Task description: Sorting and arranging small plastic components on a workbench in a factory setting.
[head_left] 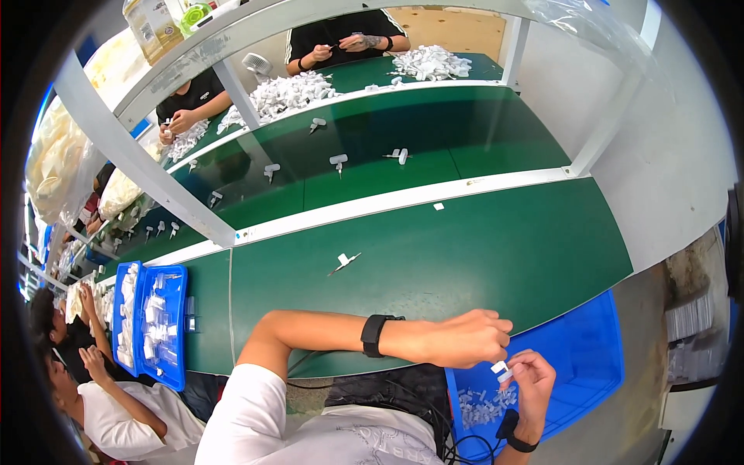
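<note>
Over the blue bin [577, 349], both my hands meet around a small white plastic piece [504, 375]. My right hand [535, 380] pinches it between thumb and fingers. From the left, my left hand [469, 341] reaches across with its fingers curled down against the top of the piece; what its fingertips grip is hidden behind the hand. Small white and clear pieces [484, 407] lie in the bin beneath. On the green bench [294, 310] a white plastic part with a thin metal shaft [344, 262] lies beyond my left forearm.
Behind a white rail [387, 206], similar parts [339, 161] lie spaced along a dark green strip. Workers sit at white heaps [287, 93] on the far side. Blue trays [182, 325] of parts stand at the left, near people in white. A white scrap [439, 207] lies near the rail.
</note>
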`<state>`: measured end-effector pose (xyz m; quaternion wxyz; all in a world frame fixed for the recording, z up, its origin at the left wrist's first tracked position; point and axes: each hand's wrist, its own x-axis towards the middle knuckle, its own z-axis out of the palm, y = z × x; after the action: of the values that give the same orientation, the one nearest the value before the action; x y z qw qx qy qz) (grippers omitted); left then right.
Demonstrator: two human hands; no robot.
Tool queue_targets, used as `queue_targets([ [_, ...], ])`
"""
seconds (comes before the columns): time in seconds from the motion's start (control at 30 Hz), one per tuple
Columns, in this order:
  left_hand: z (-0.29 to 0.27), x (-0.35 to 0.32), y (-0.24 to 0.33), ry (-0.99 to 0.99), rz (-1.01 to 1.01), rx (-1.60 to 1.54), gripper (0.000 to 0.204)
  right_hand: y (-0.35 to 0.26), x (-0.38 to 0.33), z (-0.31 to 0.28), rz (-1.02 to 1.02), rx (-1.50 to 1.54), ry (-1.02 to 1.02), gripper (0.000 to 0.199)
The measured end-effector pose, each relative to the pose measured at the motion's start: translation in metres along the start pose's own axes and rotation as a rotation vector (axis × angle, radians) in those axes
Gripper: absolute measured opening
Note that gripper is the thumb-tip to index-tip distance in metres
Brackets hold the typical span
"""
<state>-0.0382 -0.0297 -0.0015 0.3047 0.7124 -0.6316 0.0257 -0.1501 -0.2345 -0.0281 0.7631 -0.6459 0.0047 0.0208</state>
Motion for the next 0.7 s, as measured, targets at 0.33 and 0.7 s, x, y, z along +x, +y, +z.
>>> queue_targets([
  [0.33, -0.057, 0.003, -0.094, 0.478, -0.725, -0.032, 0.010, 0.017, -0.012, -0.030, 0.114, 0.032, 0.294, 0.027],
  [0.7, -0.078, -0.043, -0.209, 0.435, -0.959, 0.361, 0.044, 0.053, -0.038, -0.052, 0.223, 0.127, 0.382, 0.020],
])
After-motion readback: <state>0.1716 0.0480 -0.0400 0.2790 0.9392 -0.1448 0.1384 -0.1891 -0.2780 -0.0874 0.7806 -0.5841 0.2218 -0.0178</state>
